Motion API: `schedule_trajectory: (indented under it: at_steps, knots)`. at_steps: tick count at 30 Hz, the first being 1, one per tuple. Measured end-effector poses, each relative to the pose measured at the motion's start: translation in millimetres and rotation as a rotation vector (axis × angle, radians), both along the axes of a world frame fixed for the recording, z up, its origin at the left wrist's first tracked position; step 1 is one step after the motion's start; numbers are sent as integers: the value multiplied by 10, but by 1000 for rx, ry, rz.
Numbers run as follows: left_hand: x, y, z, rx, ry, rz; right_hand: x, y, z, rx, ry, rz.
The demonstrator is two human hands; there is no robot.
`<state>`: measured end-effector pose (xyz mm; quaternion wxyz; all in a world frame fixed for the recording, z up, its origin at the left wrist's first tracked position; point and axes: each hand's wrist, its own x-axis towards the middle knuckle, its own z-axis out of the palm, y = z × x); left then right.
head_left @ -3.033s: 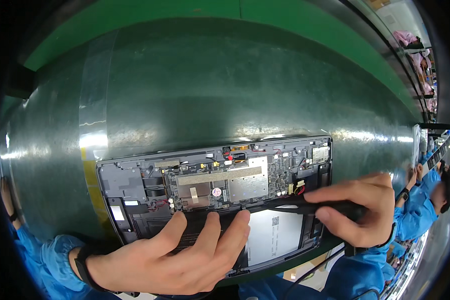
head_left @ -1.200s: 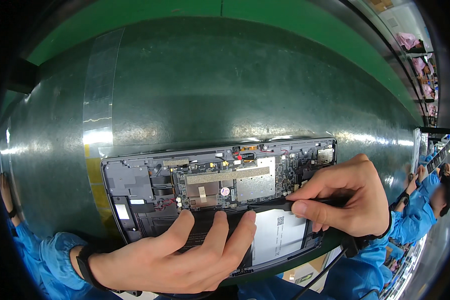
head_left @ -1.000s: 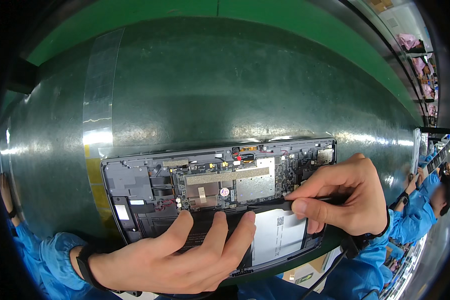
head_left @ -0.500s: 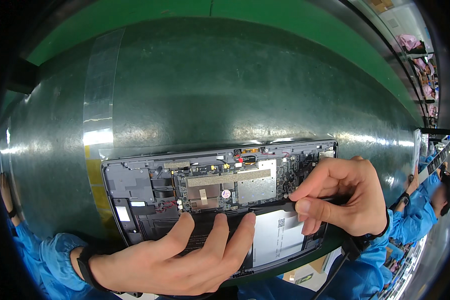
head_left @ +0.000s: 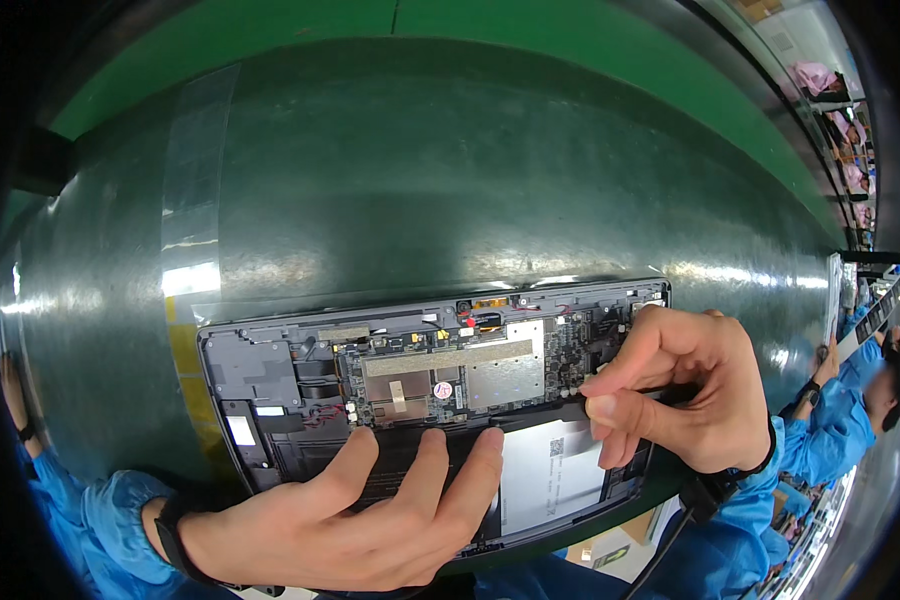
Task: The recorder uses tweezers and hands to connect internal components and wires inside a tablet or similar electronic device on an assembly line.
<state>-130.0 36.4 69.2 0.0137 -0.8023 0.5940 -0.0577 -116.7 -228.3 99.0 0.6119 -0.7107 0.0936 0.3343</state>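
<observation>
A tablet-like device [head_left: 260,372] lies with its inside exposed, a little tilted across the view. It has a circuit board with metal shields [head_left: 505,380] in the middle, and a round white sticker sits on a shield. Below the board is a battery, black on the left, with a silver-white part [head_left: 550,475] on the right. My left hand [head_left: 370,510] rests over the black part, fingers spread, fingertips at the board's lower edge. At the board's lower right, my right hand [head_left: 680,395] is closed in a pinch. Something thin and black shows at its fingers, mostly hidden.
A dark green work surface [head_left: 370,180] stretches beyond the device, with a clear and yellow tape strip [head_left: 190,240] on the left. Another person in blue [head_left: 835,420] sits at the right; a hand [head_left: 12,395] shows at the far left. A box [head_left: 610,550] is below the device.
The device and my left hand have shifted slightly to the left in view. My right hand keeps its pinch at nearly the same spot.
</observation>
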Motion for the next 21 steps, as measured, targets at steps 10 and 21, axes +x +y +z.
schedule_trajectory:
  at_steps: [10,21]
  knots:
    - [-4,-12,-13,-6,-19,11,-28,-6,-10,-41,-81,8]
    - [-8,-5,-16,-1,-6,26,-31,-9,-54,-22,-123,-1]
